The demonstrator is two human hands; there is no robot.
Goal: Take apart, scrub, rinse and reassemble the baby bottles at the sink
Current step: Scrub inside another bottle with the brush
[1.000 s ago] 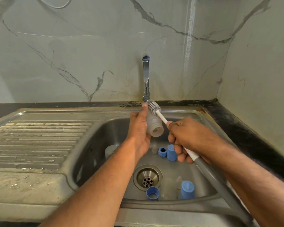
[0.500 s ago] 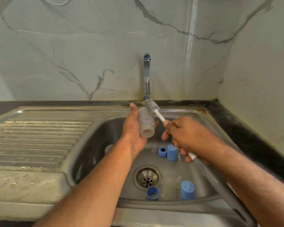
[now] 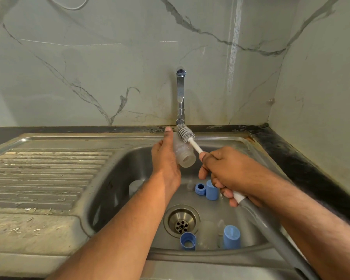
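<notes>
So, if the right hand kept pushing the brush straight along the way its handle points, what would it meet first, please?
Probably the chrome tap spout: the right hand aims the grey-bristled white-handled bottle brush up toward it, beside the clear plastic bottle. Depth is unclear.

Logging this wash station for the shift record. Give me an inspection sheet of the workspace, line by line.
Surface: steel sink with ribbed drainboard at the left, streaked and wet; drain strainer open.
Job's things: clear bottle body held mouth toward the camera; brush bristles against its outside near the base.
Clutter: blue ring and blue cap mid-basin; another blue ring and blue cap at the near wall; clear parts between them, blurred.
Grippers: left hand holds the bottle; right hand grips the brush handle.
Cables: one loop at the wall's top edge.
Surroundings: marbled wall, tap; no running water visible.
</notes>
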